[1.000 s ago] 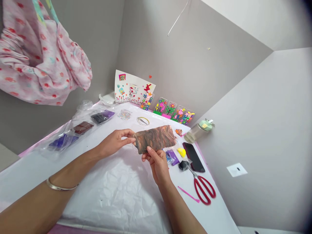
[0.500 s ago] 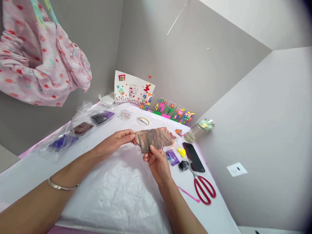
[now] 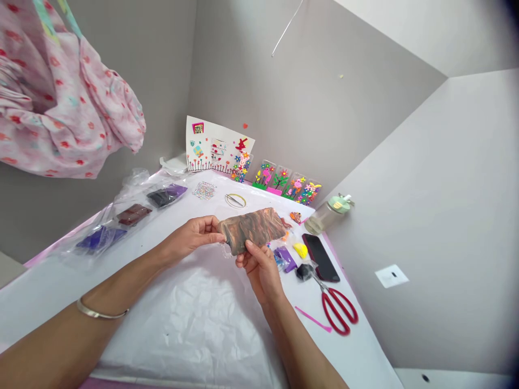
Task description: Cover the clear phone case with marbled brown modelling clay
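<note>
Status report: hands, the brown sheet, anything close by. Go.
Left hand pinching brown sheet at its left end. Right hand gripping its lower edge. Sheet held above white paper. Purple lump beside right hand.

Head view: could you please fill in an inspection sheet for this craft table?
Surface: table covered in white crinkled paper.
Job's things: marbled brown clay sheet, held above the table.
Clutter: red scissors, black phone, yellow clay lump, bagged clay, water bottle, pink strip.
Hands: left hand pinches the sheet's left end; right hand grips its lower edge.
Cables: nothing seen.
Surroundings: grey walls, decorated card, pink floral cloth hanging.
</note>
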A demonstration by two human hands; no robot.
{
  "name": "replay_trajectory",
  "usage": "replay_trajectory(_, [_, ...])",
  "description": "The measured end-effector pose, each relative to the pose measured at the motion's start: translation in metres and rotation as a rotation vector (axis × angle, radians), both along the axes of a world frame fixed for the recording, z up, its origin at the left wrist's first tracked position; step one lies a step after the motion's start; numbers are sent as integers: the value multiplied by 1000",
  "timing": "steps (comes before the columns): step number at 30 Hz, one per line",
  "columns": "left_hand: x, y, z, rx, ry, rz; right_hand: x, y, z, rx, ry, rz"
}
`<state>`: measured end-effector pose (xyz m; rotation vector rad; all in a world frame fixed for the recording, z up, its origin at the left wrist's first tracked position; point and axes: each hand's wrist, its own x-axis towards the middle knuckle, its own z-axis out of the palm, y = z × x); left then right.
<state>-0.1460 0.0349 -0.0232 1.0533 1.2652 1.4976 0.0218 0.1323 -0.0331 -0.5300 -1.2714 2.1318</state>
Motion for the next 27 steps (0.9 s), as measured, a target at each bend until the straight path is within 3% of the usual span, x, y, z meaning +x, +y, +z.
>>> replay_trajectory(12, [6,2,-3,-10,79,-90,0,-6,5,67,21,-32])
replay_trajectory(27, [12,0,-2,8,-21,-186,1,-8,9,62,31,-52])
